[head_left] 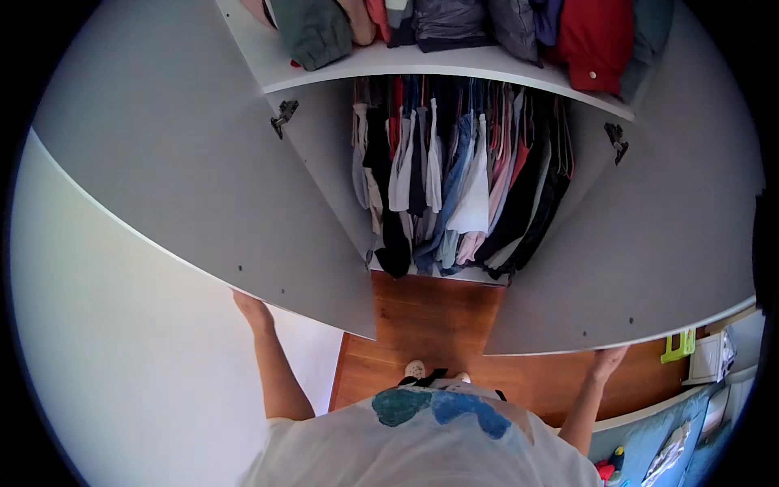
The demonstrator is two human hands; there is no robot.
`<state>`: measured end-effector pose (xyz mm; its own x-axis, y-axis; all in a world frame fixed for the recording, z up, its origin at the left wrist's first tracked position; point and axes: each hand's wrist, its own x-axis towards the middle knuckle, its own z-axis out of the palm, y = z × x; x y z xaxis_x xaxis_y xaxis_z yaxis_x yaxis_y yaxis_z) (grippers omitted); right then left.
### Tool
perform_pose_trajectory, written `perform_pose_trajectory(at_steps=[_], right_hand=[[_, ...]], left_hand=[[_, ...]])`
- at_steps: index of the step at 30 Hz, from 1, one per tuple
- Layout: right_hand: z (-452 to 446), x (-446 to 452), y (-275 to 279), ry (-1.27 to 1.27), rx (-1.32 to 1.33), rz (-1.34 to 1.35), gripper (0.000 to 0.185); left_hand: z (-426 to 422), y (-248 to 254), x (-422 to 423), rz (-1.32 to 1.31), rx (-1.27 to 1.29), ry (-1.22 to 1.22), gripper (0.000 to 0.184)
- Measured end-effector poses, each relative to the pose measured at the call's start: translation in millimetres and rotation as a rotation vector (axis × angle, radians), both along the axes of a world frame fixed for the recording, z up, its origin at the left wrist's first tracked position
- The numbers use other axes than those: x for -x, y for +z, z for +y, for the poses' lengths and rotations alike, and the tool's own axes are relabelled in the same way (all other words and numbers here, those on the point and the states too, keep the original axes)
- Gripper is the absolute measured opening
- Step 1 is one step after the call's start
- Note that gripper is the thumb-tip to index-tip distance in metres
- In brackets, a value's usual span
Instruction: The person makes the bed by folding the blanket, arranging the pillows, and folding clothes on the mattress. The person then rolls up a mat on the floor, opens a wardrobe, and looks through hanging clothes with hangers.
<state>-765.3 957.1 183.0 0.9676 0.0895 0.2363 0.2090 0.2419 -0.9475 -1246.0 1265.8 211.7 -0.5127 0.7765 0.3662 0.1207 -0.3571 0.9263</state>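
Two tall grey wardrobe doors stand swung open on either side of me. My left hand [253,311] is at the outer edge of the left wardrobe door [195,195], gripping it, with its fingers mostly hidden behind the panel. On the other side, my right hand [607,362] holds the lower edge of the right wardrobe door [649,235], its fingertips partly covered. Between the doors hangs a packed row of clothes [454,178] on hangers. Above them, a white shelf [438,62] bears folded garments, among them a red jacket [596,45] and a dark green one [312,32].
Metal hinges [282,118] sit at both inner sides. A wooden floor [422,316] runs beneath, where my feet show. A white wall [138,341] is close on the left. Right and behind are a green stool [677,346], a white cabinet [704,359] and a blue-covered bed [641,442].
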Motion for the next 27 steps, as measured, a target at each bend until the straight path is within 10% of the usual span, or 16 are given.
perform_pose_trajectory(at_steps=[14, 20, 23, 27], right_hand=[[-108.2, -194.1, -57.4, 0.171, 0.082, 0.14, 0.049], [-86.8, -171.2, -31.0, -0.048, -0.067, 0.422, 0.048], [-110.3, -184.0, -67.1, -0.185, 0.151, 0.444, 0.039], [-130.6, -148.8, -145.5, -0.244, 0.435, 0.596, 0.035]], left_hand=[[-7.9, 9.7, 31.5, -0.157, -0.068, 0.124, 0.054], [-15.0, 14.3, 18.0, 0.241, 0.048, 0.182, 0.041], [-12.2, 14.5, -6.3, 0.331, -0.089, 0.575, 0.037], [3.3, 38.5, -53.6, 0.529, -0.339, 0.455, 0.036]])
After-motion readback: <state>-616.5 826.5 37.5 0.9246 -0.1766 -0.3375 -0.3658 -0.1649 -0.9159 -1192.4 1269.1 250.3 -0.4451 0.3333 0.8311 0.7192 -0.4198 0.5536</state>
